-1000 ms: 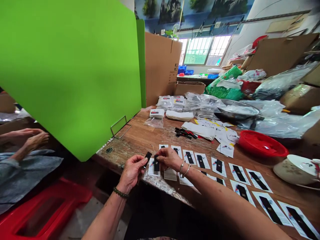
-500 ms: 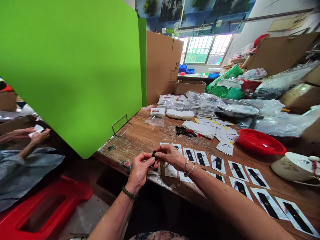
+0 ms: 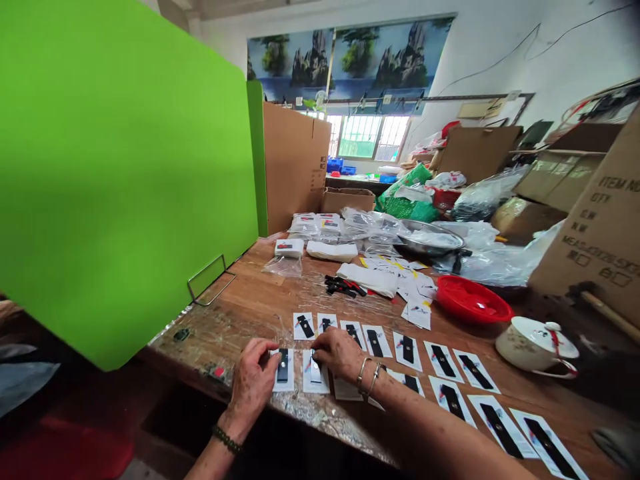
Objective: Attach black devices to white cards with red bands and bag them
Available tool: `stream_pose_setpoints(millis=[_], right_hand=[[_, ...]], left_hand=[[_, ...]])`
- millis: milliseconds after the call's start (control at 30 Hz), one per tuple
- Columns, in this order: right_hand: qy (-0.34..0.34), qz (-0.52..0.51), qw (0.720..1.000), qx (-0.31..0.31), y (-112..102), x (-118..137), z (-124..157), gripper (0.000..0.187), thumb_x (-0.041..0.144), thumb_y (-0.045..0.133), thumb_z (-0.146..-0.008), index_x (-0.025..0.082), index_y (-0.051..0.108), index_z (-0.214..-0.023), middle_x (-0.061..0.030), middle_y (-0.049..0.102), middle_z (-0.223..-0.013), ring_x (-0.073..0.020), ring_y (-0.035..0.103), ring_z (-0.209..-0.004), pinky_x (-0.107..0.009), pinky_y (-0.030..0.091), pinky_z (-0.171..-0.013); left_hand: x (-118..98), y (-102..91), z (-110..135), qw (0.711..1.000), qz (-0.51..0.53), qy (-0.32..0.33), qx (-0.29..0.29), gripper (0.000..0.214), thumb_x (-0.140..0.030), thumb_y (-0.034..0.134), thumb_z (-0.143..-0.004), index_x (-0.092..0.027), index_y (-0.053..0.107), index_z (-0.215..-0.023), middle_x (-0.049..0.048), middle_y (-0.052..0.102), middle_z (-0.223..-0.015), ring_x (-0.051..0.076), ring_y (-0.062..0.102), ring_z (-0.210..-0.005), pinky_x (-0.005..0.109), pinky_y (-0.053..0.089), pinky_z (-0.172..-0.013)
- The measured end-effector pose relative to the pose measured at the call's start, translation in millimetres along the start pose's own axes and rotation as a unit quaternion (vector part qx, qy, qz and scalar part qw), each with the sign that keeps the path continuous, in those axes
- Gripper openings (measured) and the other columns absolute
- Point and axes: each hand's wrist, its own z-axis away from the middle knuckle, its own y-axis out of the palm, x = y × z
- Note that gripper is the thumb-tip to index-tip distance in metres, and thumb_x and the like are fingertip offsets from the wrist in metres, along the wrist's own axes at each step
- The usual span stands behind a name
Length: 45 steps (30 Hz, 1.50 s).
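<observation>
My left hand [image 3: 251, 375] rests at the table's front edge with its fingers bent and thumb apart. Its fingertips are beside a black strip [image 3: 283, 367] with a small shiny dot, lying on a white printed card. My right hand [image 3: 340, 352] reaches across to the neighbouring card [image 3: 309, 387], its fingers closed at the upper end of another black strip [image 3: 315, 373], which looks shiny there. More white cards bearing black strips, such as this one [image 3: 407, 350], lie in two rows to the right; my right hand and forearm cover some.
A pile of black and red strips [image 3: 344, 287] lies behind the rows. Beyond are paper stacks [image 3: 332, 251], bagged packs, a red basin [image 3: 473, 300] and a lidded cup [image 3: 533, 343]. A green partition [image 3: 130, 180] with a wire stand [image 3: 213, 283] borders the left.
My hands were together, pinching a small black piece above the table. They have separated and come down to two cards in the front row. The view has shifted right.
</observation>
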Motion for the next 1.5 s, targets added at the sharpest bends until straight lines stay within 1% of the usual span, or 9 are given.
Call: stream_pose_setpoints(millis=[333, 467, 600, 867, 1000, 1100, 1233, 1333, 1500], right_hand=[[0.162, 0.135, 0.959, -0.188, -46.7, -83.1, -87.7, 0.028, 0.017, 0.050, -0.086, 0.013, 0.068, -0.108, -0.0132, 0.064, -0.111, -0.0204, 0.059, -0.099, -0.027, 0.042, -0.084], [0.216, 0.163, 0.945, -0.182, -57.3, -114.8, -100.8, 0.028, 0.019, 0.050, -0.088, 0.009, 0.067, -0.108, -0.0201, 0.062, -0.109, -0.0283, 0.056, -0.104, -0.034, 0.041, -0.085], [0.237, 0.172, 0.944, -0.154, -59.5, -133.4, -101.6, 0.032, 0.022, 0.045, -0.092, 0.010, 0.066, -0.113, -0.0205, 0.062, -0.110, -0.0273, 0.057, -0.106, -0.034, 0.041, -0.087], [0.259, 0.158, 0.941, -0.152, -85.7, -146.4, -100.1, 0.033, 0.018, 0.042, -0.092, 0.012, 0.070, -0.109, -0.0192, 0.064, -0.112, -0.0230, 0.062, -0.101, -0.029, 0.042, -0.081], [0.258, 0.091, 0.947, -0.168, -100.4, -142.8, -72.3, 0.026, 0.023, 0.050, -0.087, 0.016, 0.071, -0.101, -0.0095, 0.071, -0.095, -0.0189, 0.064, -0.089, -0.025, 0.045, -0.073], [0.223, -0.154, 0.956, -0.116, -94.6, -123.3, -36.9, 0.022, 0.024, 0.058, -0.081, 0.015, 0.067, -0.099, -0.0027, 0.068, -0.075, -0.0146, 0.063, -0.068, -0.022, 0.044, -0.057], [0.187, -0.405, 0.895, -0.002, -64.2, -84.5, 12.1, 0.052, 0.020, 0.065, -0.072, 0.021, 0.052, -0.122, 0.0069, 0.057, -0.065, -0.0113, 0.059, -0.049, -0.020, 0.040, -0.043], [0.189, -0.400, 0.896, 0.046, -38.8, -62.7, 34.1, 0.044, 0.018, 0.062, -0.074, 0.019, 0.053, -0.116, 0.0092, 0.051, -0.058, -0.0114, 0.057, -0.045, -0.021, 0.040, -0.043], [0.115, -0.193, 0.974, -0.020, -18.6, -44.9, 44.9, 0.032, 0.011, 0.061, -0.073, 0.019, 0.064, -0.104, 0.0043, 0.059, -0.065, -0.0107, 0.055, -0.059, -0.022, 0.041, -0.058]], left_hand=[[22.3, 19.1, -41.0, 0.999, 0.022, 0.011, 0.023, 0.008, -0.027, 0.063, -0.076, -0.024, 0.068, -0.071, 0.0034, 0.065, -0.080, 0.019, 0.061, -0.075, 0.029, 0.047, -0.068], [9.7, 39.0, -71.2, 0.993, -0.046, 0.075, 0.082, 0.010, -0.020, 0.059, -0.078, -0.022, 0.067, -0.074, 0.0023, 0.065, -0.076, 0.018, 0.059, -0.072, 0.029, 0.045, -0.067], [-14.3, 87.8, -116.6, 0.963, -0.132, 0.158, 0.174, 0.016, -0.013, 0.053, -0.080, -0.019, 0.068, -0.085, 0.0063, 0.067, -0.087, 0.020, 0.060, -0.084, 0.033, 0.045, -0.080], [-23.9, 188.2, -171.3, 0.945, -0.177, 0.132, 0.241, 0.021, -0.008, 0.059, -0.074, -0.016, 0.069, -0.091, 0.0114, 0.069, -0.095, 0.025, 0.059, -0.096, 0.038, 0.042, -0.091], [-25.7, 191.3, -176.4, 0.947, -0.179, 0.113, 0.240, 0.023, -0.008, 0.058, -0.073, -0.016, 0.070, -0.091, 0.0112, 0.070, -0.094, 0.024, 0.061, -0.091, 0.035, 0.044, -0.083], [-26.4, 187.7, -178.3, 0.949, -0.179, 0.107, 0.238, 0.019, -0.011, 0.060, -0.073, -0.016, 0.070, -0.087, 0.0094, 0.070, -0.089, 0.022, 0.061, -0.087, 0.032, 0.045, -0.078], [-26.1, 185.5, -178.9, 0.947, -0.181, 0.110, 0.241, 0.016, -0.014, 0.062, -0.072, -0.018, 0.071, -0.086, 0.0071, 0.070, -0.085, 0.020, 0.061, -0.083, 0.031, 0.045, -0.076], [-26.9, 183.5, -178.0, 0.944, -0.182, 0.121, 0.247, 0.017, -0.013, 0.063, -0.070, -0.017, 0.071, -0.085, 0.0073, 0.069, -0.087, 0.021, 0.061, -0.087, 0.031, 0.045, -0.079], [-36.8, 161.9, -171.5, 0.935, -0.177, 0.160, 0.262, 0.018, -0.009, 0.061, -0.069, -0.016, 0.071, -0.082, 0.0083, 0.067, -0.091, 0.022, 0.059, -0.093, 0.032, 0.045, -0.087]])
